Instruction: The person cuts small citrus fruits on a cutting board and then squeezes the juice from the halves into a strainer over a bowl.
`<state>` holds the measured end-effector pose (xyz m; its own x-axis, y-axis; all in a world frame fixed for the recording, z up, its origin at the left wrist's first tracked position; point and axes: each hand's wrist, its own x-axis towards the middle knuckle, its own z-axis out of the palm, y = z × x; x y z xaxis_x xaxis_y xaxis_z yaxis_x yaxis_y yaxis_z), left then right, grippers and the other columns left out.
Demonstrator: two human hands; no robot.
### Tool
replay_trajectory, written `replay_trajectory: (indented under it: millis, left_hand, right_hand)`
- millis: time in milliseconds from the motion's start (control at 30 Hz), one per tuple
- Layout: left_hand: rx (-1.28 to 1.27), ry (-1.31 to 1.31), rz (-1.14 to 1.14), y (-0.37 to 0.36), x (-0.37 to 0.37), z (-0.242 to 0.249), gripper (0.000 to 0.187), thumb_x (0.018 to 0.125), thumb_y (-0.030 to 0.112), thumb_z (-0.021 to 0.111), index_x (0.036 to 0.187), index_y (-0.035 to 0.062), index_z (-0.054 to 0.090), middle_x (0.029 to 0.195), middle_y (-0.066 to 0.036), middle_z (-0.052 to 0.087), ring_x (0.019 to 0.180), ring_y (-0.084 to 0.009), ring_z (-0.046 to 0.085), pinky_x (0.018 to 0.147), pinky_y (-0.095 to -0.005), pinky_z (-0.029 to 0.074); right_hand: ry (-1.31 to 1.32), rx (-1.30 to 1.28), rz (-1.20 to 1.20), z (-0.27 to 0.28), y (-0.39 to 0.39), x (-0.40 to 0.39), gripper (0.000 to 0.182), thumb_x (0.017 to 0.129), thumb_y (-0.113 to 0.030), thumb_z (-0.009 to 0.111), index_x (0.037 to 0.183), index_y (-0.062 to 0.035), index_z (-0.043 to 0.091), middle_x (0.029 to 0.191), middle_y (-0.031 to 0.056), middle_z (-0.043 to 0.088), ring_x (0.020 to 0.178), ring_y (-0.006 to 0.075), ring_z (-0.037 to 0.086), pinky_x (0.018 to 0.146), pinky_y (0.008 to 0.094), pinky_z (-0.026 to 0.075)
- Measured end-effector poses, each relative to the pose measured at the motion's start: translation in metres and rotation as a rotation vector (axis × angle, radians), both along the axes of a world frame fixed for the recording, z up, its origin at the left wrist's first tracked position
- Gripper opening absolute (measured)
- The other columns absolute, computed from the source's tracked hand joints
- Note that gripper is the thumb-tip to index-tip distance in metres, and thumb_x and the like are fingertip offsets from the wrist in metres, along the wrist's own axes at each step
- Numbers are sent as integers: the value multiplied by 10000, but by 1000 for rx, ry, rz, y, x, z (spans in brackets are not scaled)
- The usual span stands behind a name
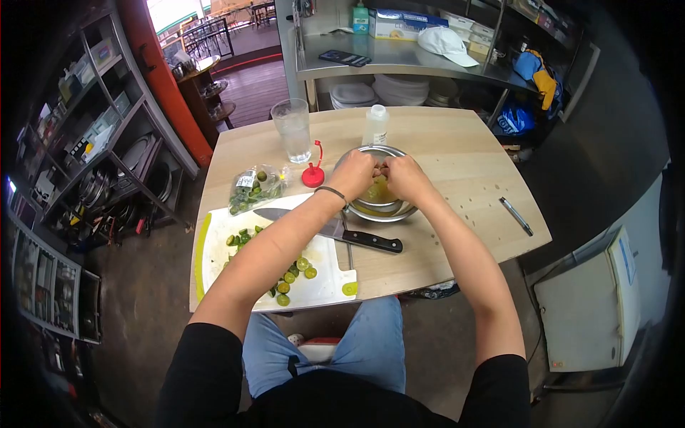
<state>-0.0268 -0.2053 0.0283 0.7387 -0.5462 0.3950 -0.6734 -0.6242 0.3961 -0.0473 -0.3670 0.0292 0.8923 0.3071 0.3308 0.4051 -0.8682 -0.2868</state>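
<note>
Both hands meet over a metal bowl (385, 213) that holds some yellowish liquid. My left hand (358, 173) and my right hand (403, 177) have their fingers curled in together; what is between them is too small to make out. Left of the bowl, a white cutting board (221, 274) carries cut green citrus pieces (302, 263). A knife (371, 240) with a black handle lies across the board's edge, its blade partly under my left forearm. A clear bag (250, 191) of small green fruit rests behind the board.
A glass of water (293, 132), a red cap (312, 175) and an open clear bottle (376, 127) stand behind the bowl. On the table's right lies a pen (515, 216). A steel counter (314, 63) with a phone (344, 58) and white cap (447, 46) is beyond.
</note>
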Motion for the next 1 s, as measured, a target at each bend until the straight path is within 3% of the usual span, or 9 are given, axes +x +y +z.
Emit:
replay_trajectory:
  millis: [233,400,500,567,700,767,1000]
  left_hand:
    - [-189,57,-25,17,0,21,201,799,121,702,970,17,707,870,-230,665,833,-392,643,759,-424,515]
    - [-126,47,-85,17,-2,28,198,779,72,696,963,0,702,905,-246,660,866,-392,646,793,-433,520]
    - [1,-52,-66,13,-1,24,212,779,32,666,987,18,704,887,-243,660,845,-391,646,771,-436,520]
    - [68,-77,-44,10,2,17,242,779,12,650,1012,40,708,878,-240,660,832,-392,645,755,-439,518]
    - [47,-128,-62,7,1,9,199,770,-28,601,929,29,706,848,-229,659,824,-393,643,751,-454,515]
    - [40,-116,-68,7,1,8,192,761,-33,596,911,24,702,843,-225,660,825,-392,643,752,-454,515]
    - [27,-162,-57,4,-1,4,279,704,-75,558,924,24,699,878,-223,667,849,-386,646,771,-447,520]
  right_hand:
    - [132,212,-8,20,0,-7,190,790,-90,696,948,13,671,917,238,665,907,392,636,812,449,500]
    - [139,264,44,20,0,-6,203,818,-104,684,968,30,654,925,242,661,922,389,633,815,450,489]
    - [-27,151,104,14,-1,-3,174,835,-110,665,951,20,663,888,238,666,890,376,647,782,446,505]
    - [-53,-81,54,15,1,-6,138,840,-98,637,930,1,671,836,225,669,835,366,658,739,443,521]
    - [-125,-44,108,1,-2,-1,149,839,-104,651,938,7,662,802,228,654,773,388,643,692,453,515]
    - [-126,-79,109,-1,-3,-1,148,826,-53,585,939,-42,681,797,212,668,777,355,664,711,444,535]
    - [-108,-130,9,10,0,-16,300,759,-5,589,995,-146,708,794,195,673,777,345,665,712,438,538]
